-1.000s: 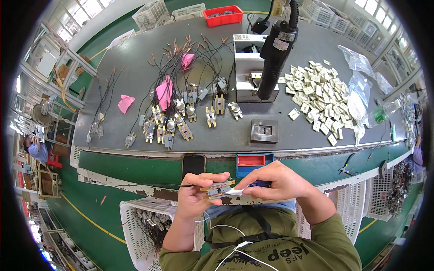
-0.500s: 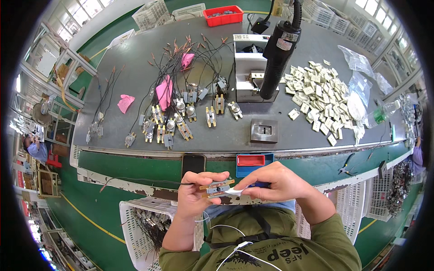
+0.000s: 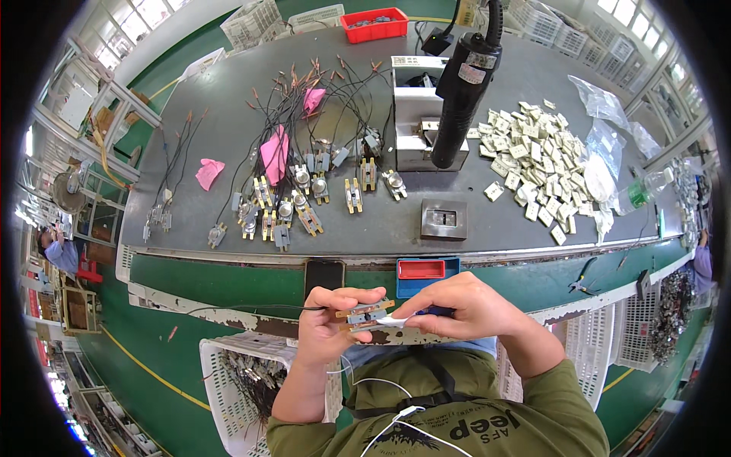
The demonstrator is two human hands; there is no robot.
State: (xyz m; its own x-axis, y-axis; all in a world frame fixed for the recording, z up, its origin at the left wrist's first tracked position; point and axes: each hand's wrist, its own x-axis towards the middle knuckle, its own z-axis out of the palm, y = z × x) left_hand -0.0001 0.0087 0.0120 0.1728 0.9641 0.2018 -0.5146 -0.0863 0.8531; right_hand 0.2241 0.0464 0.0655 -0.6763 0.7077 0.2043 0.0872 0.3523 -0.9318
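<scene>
In front of my body, my left hand (image 3: 335,314) grips a small grey switch-like part (image 3: 364,315) with brass strips along its sides. A black wire (image 3: 244,308) runs from this part out to the left. My right hand (image 3: 457,306) is closed, its thumb and index finger pinching a thin white piece (image 3: 393,321) against the part's right end. Cloth, paper or plastic: I cannot tell which. A dark blue rod-like handle (image 3: 437,311) shows among the right hand's fingers; its far end is hidden.
Similar wired parts (image 3: 304,202) and pink scraps (image 3: 274,156) lie on the grey table. A black cylindrical tool (image 3: 460,103) hangs over a metal fixture (image 3: 411,137). Right of it spreads a heap of cream blocks (image 3: 537,164). A phone (image 3: 325,276), trays (image 3: 428,285) and pliers (image 3: 584,277) line the near edge.
Both hands stay almost in place with the grey part and white piece. The black wire's loose end has swung slightly down at the left.
</scene>
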